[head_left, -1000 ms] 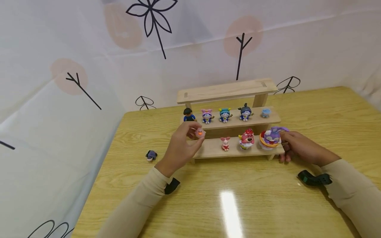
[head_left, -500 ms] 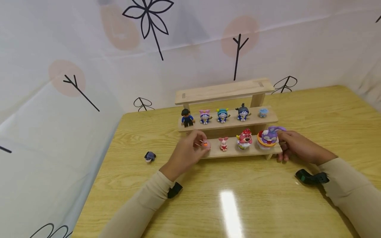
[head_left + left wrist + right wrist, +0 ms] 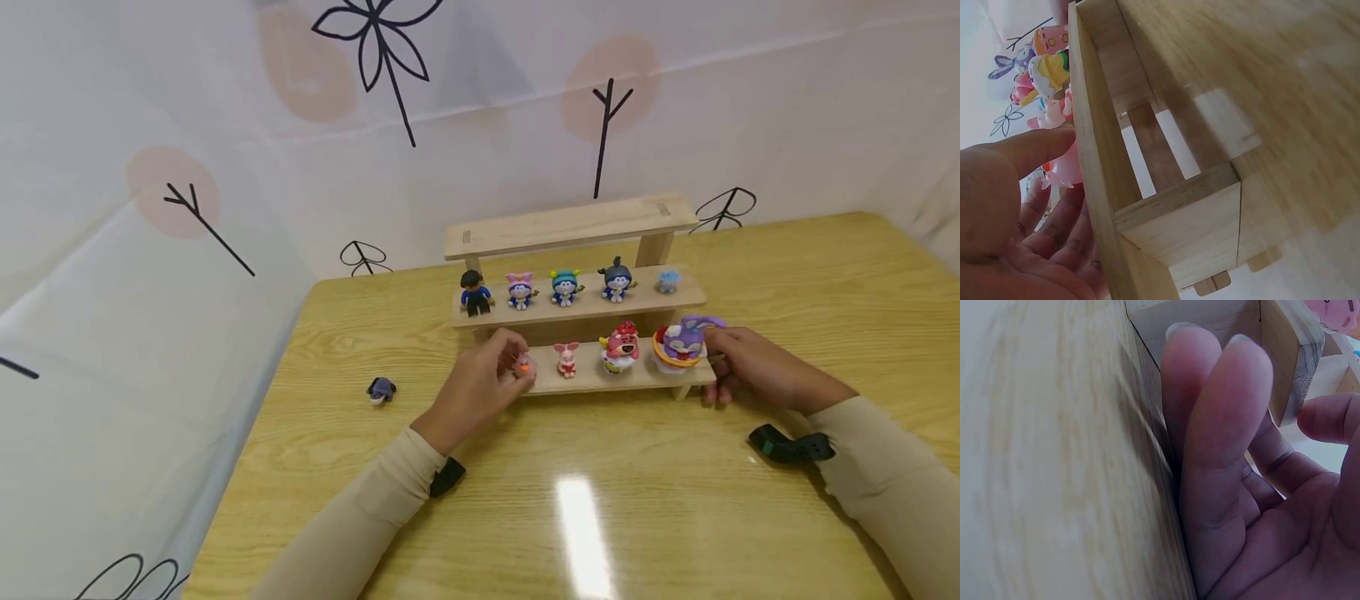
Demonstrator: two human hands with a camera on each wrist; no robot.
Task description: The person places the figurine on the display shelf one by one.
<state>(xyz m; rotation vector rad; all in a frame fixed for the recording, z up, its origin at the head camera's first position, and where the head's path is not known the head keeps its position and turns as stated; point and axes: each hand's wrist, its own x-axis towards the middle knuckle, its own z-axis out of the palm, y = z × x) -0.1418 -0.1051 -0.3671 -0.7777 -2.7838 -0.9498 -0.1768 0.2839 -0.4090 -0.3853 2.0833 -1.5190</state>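
Note:
In the head view my left hand (image 3: 480,379) pinches a small pink figurine with an orange beak (image 3: 525,367) at the left end of the lower tier of a wooden stepped display shelf (image 3: 585,382). The left wrist view shows this pink figurine (image 3: 1067,167) between the thumb and fingers, right at the board's edge. Beside it sits a pink piglet figurine (image 3: 566,360). My right hand (image 3: 753,371) holds the right end of that tier, thumb against the board (image 3: 1294,369) and other fingers curled low by the tabletop. A purple long-eared figurine (image 3: 681,343) sits close to it.
A red bear figurine (image 3: 620,347) stands on the lower tier. Several figurines, including a dark-haired one (image 3: 475,293) and a small blue one (image 3: 667,281), line the middle tier. A grey-blue donkey figurine (image 3: 381,390) lies on the table at left. Patterned cloth (image 3: 495,150) hangs behind.
My left hand has lowered the pink figurine and moved it slightly right, from above the lower tier down to its left end. My right hand stays at the shelf's right end.

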